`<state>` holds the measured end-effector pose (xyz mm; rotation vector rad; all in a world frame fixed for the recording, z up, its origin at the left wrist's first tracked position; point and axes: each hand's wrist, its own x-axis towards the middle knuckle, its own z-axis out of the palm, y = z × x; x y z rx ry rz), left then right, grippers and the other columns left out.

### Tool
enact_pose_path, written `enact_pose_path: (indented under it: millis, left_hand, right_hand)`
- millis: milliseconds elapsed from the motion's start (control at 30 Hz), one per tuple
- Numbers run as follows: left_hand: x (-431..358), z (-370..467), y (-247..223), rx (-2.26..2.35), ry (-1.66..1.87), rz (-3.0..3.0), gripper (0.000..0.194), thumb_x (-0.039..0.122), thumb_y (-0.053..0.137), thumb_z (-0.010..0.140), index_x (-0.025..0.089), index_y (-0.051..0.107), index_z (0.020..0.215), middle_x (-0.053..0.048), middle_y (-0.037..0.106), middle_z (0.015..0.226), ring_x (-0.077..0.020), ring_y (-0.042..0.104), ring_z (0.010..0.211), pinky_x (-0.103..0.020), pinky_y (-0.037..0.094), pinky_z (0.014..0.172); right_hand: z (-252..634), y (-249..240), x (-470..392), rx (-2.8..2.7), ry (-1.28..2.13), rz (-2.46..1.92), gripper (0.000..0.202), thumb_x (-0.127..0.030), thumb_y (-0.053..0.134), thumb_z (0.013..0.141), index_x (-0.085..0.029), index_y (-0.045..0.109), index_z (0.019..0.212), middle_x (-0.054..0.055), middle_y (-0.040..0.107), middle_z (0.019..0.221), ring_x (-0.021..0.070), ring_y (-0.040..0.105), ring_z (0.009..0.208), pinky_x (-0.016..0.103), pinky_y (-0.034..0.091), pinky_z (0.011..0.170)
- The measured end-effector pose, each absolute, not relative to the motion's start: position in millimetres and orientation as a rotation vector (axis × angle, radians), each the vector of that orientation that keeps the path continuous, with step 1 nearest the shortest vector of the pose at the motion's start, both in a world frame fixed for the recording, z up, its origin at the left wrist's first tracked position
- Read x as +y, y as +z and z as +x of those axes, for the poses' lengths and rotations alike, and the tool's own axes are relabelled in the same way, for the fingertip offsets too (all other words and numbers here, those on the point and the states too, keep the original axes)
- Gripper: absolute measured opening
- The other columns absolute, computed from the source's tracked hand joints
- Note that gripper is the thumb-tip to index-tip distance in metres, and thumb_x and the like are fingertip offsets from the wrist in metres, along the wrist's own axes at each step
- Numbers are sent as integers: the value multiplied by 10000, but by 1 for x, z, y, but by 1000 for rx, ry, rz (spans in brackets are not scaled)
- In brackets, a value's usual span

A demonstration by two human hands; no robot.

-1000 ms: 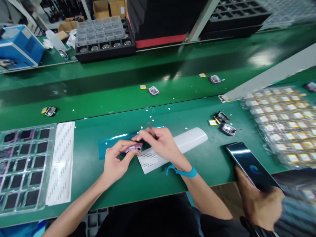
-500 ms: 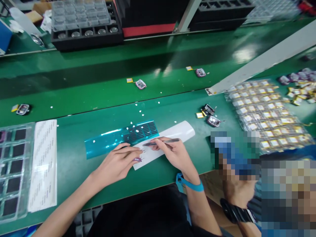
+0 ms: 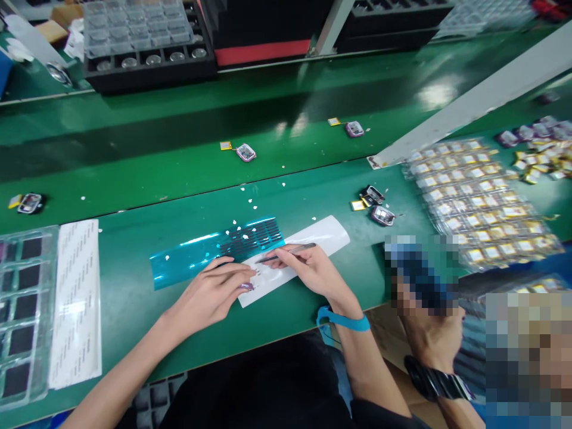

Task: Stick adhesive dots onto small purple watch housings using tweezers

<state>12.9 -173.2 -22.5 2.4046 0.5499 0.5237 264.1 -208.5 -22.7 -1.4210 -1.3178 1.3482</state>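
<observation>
My left hand (image 3: 221,289) rests at the left end of a white backing sheet (image 3: 326,233), thumb and fingers closed on a small purple part (image 3: 247,286) that they mostly cover. Pinched in my right hand (image 3: 308,265) is a pair of dark tweezers (image 3: 304,246); its tip points left, low over the sheet near my left fingertips. Tiny dark pieces dot the sheet there. A curled blue film (image 3: 183,262) with rows of dark strips lies just behind both hands.
White scraps are scattered behind the film. Small housings (image 3: 246,152) with batteries lie along the bench. At left are a clear tray (image 3: 51,298) and a white printed strip (image 3: 77,310); at right, battery trays (image 3: 485,202) and another person's hand (image 3: 429,336) with a blurred object.
The whole view has shifted slightly, so bench items appear a little further left. My hands keep nearly the same pose, with the tweezers still low over the white sheet.
</observation>
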Motion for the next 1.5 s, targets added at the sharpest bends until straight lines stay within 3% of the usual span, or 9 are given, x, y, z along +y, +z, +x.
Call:
enact_pose_path:
  millis: [167, 300, 433, 533, 667, 767, 1000, 1200, 1500]
  left_hand:
    - [-174, 12, -27, 583, 482, 2362, 180, 157, 512, 1036, 208, 650, 1139, -81, 766, 1237, -245, 736, 1129, -512, 530, 1066]
    - [-177, 12, -25, 583, 576, 2304, 183, 158, 539, 1024, 214, 684, 1120, -75, 782, 1203, -247, 745, 1114, -515, 524, 1086]
    - [-181, 14, -14, 777, 696, 1985, 149, 199, 608, 995, 208, 742, 1059, -59, 826, 993, -211, 795, 885, -334, 646, 816]
    - [-181, 14, -5, 956, 704, 1601, 157, 214, 650, 957, 190, 750, 1076, -60, 826, 903, -186, 797, 705, -265, 650, 655]
    - [-178, 14, 2, 891, 708, 1324, 342, 175, 697, 890, 169, 693, 1232, -74, 831, 923, -226, 815, 838, -309, 679, 739]
    - [-177, 15, 3, 882, 726, 1274, 403, 162, 709, 860, 165, 680, 1262, -85, 831, 977, -229, 813, 871, -321, 688, 759]
    - [-180, 15, 2, 914, 741, 1260, 410, 158, 713, 846, 139, 689, 1255, -82, 833, 947, -217, 813, 813, -296, 692, 715]
    - [-180, 15, 2, 935, 778, 1261, 407, 136, 718, 834, 137, 701, 1240, -89, 832, 957, -226, 814, 827, -302, 692, 724]
    - [-180, 14, 2, 964, 770, 1284, 405, 148, 710, 832, 136, 705, 1236, -95, 830, 984, -232, 814, 820, -315, 700, 723]
  right_hand:
    - [270, -22, -206, -1275, 1399, -1381, 466, -577, 639, 953, -209, 802, 718, 91, 804, 832, 227, 770, 844, 348, 618, 795]
    - [272, -16, -206, -1168, 1427, -1366, 492, -621, 664, 918, -186, 810, 740, 109, 802, 866, 208, 767, 756, 314, 636, 716]
    - [262, -2, -206, -1086, 1308, -1357, 478, -611, 667, 924, -209, 798, 702, 93, 792, 817, 205, 768, 726, 310, 652, 687]
    - [246, 8, -206, -1060, 1197, -1372, 527, -614, 611, 960, -208, 773, 666, 88, 775, 744, 205, 760, 676, 319, 653, 644]
    - [221, 12, -207, -1057, 1199, -1306, 465, -559, 562, 1007, -193, 786, 831, 63, 761, 680, 176, 717, 542, 297, 627, 556]
    - [207, 11, -208, -1121, 1189, -1295, 434, -528, 528, 1032, -203, 794, 920, 50, 754, 668, 172, 720, 551, 281, 608, 544]
    - [201, 8, -206, -1245, 1107, -1349, 448, -490, 483, 1057, -213, 810, 925, 36, 734, 653, 172, 724, 610, 307, 614, 658]
    - [199, 9, -203, -1272, 1097, -1301, 422, -438, 482, 1064, -230, 810, 900, 33, 741, 689, 162, 709, 604, 300, 606, 637]
    - [198, 6, -201, -1253, 1115, -1308, 433, -490, 504, 1046, -217, 800, 888, 38, 734, 663, 170, 709, 583, 299, 606, 603]
